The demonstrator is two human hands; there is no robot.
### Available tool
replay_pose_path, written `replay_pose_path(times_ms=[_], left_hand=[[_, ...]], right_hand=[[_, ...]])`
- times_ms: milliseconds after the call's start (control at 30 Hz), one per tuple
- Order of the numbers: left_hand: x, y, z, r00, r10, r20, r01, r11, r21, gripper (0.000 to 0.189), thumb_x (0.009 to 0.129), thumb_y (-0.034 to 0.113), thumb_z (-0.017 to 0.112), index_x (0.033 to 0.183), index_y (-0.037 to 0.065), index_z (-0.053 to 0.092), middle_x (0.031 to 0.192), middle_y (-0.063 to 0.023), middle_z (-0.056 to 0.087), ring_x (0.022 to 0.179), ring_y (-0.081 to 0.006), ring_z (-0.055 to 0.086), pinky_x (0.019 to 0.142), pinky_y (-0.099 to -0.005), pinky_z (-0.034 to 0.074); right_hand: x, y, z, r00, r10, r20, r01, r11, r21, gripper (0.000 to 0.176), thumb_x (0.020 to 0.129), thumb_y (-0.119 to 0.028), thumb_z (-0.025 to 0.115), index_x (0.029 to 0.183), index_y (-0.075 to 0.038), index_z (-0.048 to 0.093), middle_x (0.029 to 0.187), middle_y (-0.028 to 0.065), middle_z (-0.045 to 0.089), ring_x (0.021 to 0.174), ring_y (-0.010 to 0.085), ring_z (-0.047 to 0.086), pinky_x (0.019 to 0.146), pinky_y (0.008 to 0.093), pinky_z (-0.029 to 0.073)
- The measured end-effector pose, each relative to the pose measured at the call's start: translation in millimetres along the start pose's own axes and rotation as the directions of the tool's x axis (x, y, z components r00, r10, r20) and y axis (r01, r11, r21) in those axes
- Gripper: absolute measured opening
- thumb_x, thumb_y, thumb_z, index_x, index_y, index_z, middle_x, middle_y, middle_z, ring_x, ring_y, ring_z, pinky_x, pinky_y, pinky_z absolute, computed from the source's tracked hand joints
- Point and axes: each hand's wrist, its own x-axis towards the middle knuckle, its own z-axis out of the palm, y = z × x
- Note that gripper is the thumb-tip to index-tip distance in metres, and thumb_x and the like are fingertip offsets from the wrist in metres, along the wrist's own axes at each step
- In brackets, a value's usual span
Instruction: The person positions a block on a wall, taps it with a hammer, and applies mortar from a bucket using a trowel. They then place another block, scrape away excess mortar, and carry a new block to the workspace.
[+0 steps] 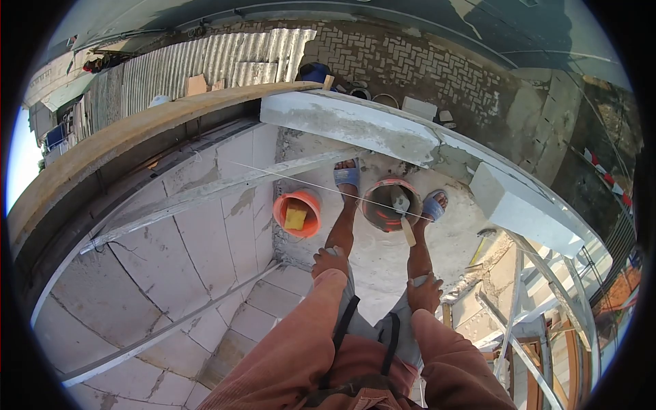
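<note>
Both hands hold nothing. The left hand (331,262) rests on the left knee, fingers loosely curled; the right hand (425,294) lies spread on the right knee. Farther off, between 2 blue sandals (348,176), stands a mortar bucket (393,182) holding a trowel (402,205). An orange bucket (281,205) with a yellow sponge (296,219) sits to its left.

Both arms are being held downward in front of the body, sleeved to the wrists. The left hand (330,262) is being rested on the left knee, fingers curled over it. The right hand (425,294) is being pressed onto the right knee, fingers spread.
</note>
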Motion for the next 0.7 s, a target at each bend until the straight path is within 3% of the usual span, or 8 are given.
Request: replay_pose_path(times_ms=[533,633,700], left_hand=[[1,-5,9,0.999,0.024,-0.033,-0.024,1.0,0.009,0.052,0.096,0.052,0.049,0.119,0.007,0.062,0.115,-0.0142,0.066,0.098,-0.0371,0.071,0.087,-0.0501,0.054],[-1,-5,10,0.999,0.018,-0.039,-0.018,1.0,-0.011,0.054,0.094,0.053,0.052,0.118,0.005,0.062,0.116,-0.0177,0.066,0.101,-0.042,0.07,0.086,-0.0512,0.057],[-1,-6,12,0.999,0.011,-0.048,-0.011,1.0,0.003,0.052,0.095,0.052,0.051,0.117,0.006,0.062,0.115,-0.0155,0.066,0.099,-0.0386,0.071,0.086,-0.0508,0.055]], right_hand=[[-1,1,6,1.0,-0.025,-0.001,0.025,0.999,-0.045,0.079,0.085,-0.047,0.071,0.149,-0.01,0.043,0.141,0.0258,0.044,0.126,0.0472,0.053,0.099,0.0557,0.052],[0,2,11,0.999,-0.026,-0.039,0.023,0.997,-0.067,0.077,0.085,-0.049,0.072,0.147,-0.011,0.044,0.139,0.025,0.046,0.124,0.0473,0.054,0.099,0.0553,0.051],[-1,2,13,0.999,-0.03,-0.045,0.027,0.997,-0.076,0.076,0.086,-0.05,0.072,0.146,-0.012,0.045,0.138,0.0245,0.046,0.124,0.0474,0.055,0.099,0.0552,0.051]])
